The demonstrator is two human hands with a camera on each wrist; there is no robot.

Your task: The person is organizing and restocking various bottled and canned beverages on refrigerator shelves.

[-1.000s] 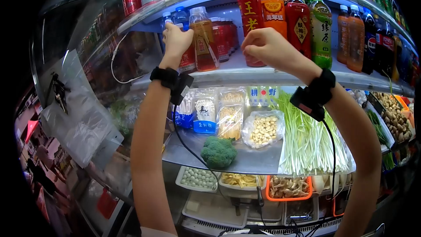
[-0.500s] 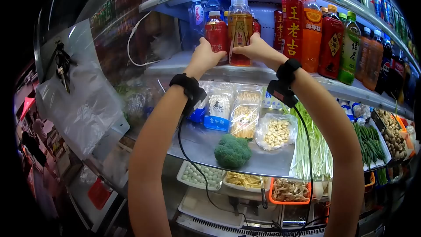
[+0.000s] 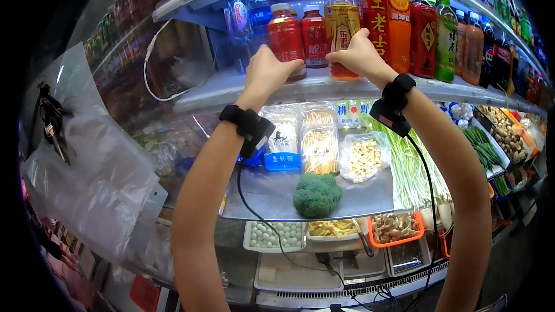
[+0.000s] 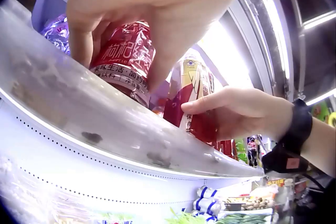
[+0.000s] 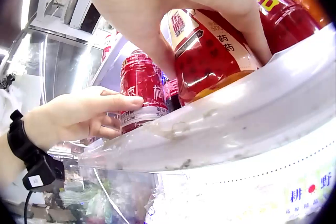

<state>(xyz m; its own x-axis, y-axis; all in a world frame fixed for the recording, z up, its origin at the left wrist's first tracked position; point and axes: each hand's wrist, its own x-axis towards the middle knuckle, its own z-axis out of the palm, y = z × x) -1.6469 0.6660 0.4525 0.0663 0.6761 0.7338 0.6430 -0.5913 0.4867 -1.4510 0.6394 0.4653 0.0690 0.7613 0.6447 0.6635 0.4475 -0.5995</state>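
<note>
On the upper shelf, my left hand [image 3: 268,74] grips the lower part of a red bottle with a white cap [image 3: 285,33]. The left wrist view shows my thumb and fingers on either side of this red bottle [image 4: 126,56]. Just to the right, my right hand [image 3: 361,58] holds a clear-capped amber bottle [image 3: 342,20] low down, its fingers round the far side in the right wrist view, where the bottle [image 5: 210,50] looks red. Between the two held bottles, a second red bottle [image 3: 314,36] stands further back.
Blue-labelled water bottles [image 3: 238,20] stand at the left, and a tall red bottle [image 3: 374,14] and an orange bottle [image 3: 398,29] at the right. The shelf edge [image 3: 231,96] runs below the hands. Broccoli [image 3: 317,195] and packed mushrooms [image 3: 282,138] lie on the lower shelf.
My hands came together around the red and amber bottles, then parted slightly with them. The amber bottle now stands beside the tall red bottle, and a second red bottle shows in the gap.
</note>
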